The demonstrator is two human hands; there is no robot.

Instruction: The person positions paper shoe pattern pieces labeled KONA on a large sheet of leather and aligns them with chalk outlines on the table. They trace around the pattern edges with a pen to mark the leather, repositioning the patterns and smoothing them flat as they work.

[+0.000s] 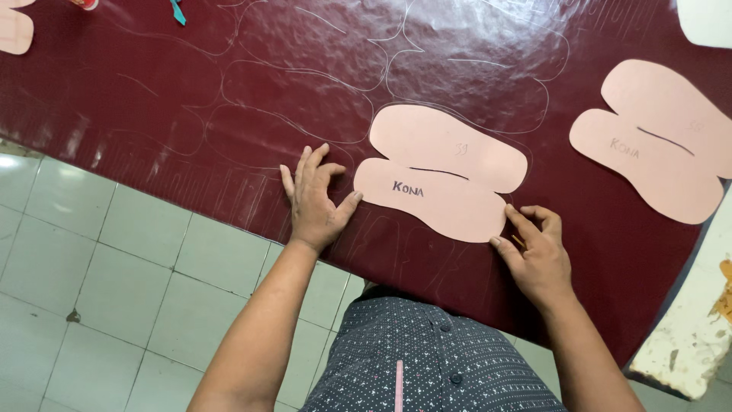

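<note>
Tracing step: left hand [314,200] spread, pinning pink sole pattern [441,173] on maroon sheet [152,99]; right hand [536,255] at 4 o'clock pinches a pencil [518,242]. Next needs steady outlining.

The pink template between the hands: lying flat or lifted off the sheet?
Flat. The pink template lies fully on the maroon sheet, no raised edge; left hand at one end.

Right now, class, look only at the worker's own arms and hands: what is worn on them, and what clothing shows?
Both forearms are bare, with no sleeves, gloves, watch or bracelets in view. The left hand and right hand show no rings that I can make out. Below them is a dark grey buttoned shirt with a small pale dotted pattern.
</note>
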